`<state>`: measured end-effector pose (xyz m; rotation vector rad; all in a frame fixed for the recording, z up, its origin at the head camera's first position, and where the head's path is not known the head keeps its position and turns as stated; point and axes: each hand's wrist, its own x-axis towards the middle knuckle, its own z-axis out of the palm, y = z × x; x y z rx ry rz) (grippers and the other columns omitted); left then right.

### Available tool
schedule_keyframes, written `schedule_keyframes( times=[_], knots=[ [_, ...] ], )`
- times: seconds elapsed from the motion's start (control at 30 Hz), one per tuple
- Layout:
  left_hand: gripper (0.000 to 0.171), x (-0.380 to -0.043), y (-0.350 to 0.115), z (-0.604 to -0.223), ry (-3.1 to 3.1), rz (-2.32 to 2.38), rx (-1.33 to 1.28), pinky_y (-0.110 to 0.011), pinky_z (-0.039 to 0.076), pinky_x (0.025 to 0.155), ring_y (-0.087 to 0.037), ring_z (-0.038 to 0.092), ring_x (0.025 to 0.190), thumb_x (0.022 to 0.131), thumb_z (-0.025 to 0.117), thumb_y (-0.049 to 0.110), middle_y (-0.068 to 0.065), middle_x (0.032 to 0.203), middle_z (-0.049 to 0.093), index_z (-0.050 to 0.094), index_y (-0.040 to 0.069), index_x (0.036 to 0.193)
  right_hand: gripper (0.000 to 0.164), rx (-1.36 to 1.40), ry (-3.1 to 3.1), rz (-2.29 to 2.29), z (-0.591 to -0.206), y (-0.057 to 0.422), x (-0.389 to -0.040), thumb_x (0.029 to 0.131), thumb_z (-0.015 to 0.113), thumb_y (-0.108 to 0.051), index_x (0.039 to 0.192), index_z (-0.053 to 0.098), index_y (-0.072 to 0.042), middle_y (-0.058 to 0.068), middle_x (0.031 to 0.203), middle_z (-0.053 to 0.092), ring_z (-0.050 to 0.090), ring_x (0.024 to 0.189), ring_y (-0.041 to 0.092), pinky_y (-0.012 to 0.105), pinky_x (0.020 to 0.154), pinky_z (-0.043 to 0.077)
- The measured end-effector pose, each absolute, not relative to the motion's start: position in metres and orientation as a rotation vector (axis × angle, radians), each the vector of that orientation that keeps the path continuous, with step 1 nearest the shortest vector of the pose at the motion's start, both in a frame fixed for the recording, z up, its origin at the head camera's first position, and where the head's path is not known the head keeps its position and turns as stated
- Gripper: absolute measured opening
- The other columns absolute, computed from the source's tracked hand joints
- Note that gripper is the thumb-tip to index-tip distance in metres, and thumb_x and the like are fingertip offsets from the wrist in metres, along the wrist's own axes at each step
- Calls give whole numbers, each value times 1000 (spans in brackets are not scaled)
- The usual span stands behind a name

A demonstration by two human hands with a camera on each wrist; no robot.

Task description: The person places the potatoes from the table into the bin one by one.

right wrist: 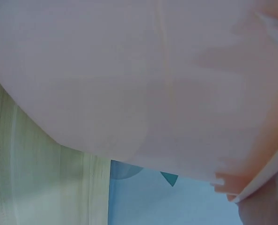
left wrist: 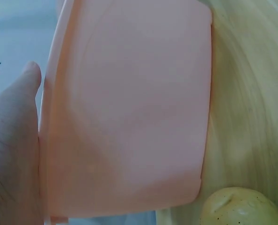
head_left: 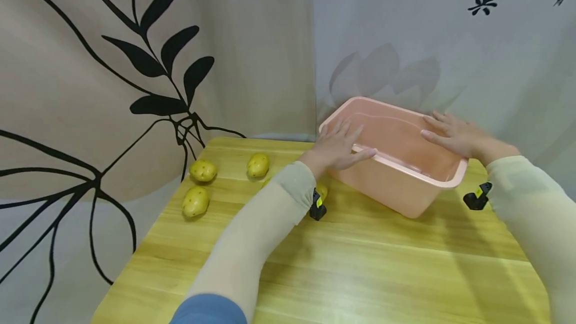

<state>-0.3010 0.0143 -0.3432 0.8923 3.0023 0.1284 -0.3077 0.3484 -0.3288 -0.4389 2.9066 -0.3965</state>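
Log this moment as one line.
left hand: at left end of pink basin | right hand: at right end | basin: opening upward | potatoes: on wooden table, outside basin

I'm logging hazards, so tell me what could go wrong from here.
The basin could slip if moved: the left hand and right hand look straight-fingered, not curled round it. Shifting it might also bump the potato close beside it, which is rounded and may roll.
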Motion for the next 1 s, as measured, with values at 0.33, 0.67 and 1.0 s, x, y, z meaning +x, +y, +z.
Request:
schedule_keyframes(
  times=[0.33, 0.67, 1.0],
  knots=[
    [87, -303, 16, -350, 3047, 147, 879, -49, -2, 116, -22, -9, 146, 82, 11, 84, 5, 160, -11, 1, 35, 154, 73, -443, 2930, -342, -335, 351, -308, 99, 28, -60, 156, 2, -21, 17, 159, -7, -11, 142, 43, 71, 103, -8],
    [85, -300, 19, -351, 3060, 220, 848, -45, -4, 116, -24, -5, 147, 84, 11, 82, 7, 160, -10, 1, 36, 154, 79, -426, 2957, -356, -334, 350, -299, 98, 28, -61, 155, -1, -14, 17, 159, -8, -8, 143, 43, 69, 104, -9],
    [94, -298, 17, -356, 3096, 279, 786, -43, -5, 117, -25, -8, 147, 84, 15, 82, -2, 161, -5, 4, 22, 156, 87, -369, 3001, -362, -341, 344, -285, 96, 29, -65, 153, -4, -9, 24, 157, -1, -3, 142, 45, 70, 104, -3]
  ],
)
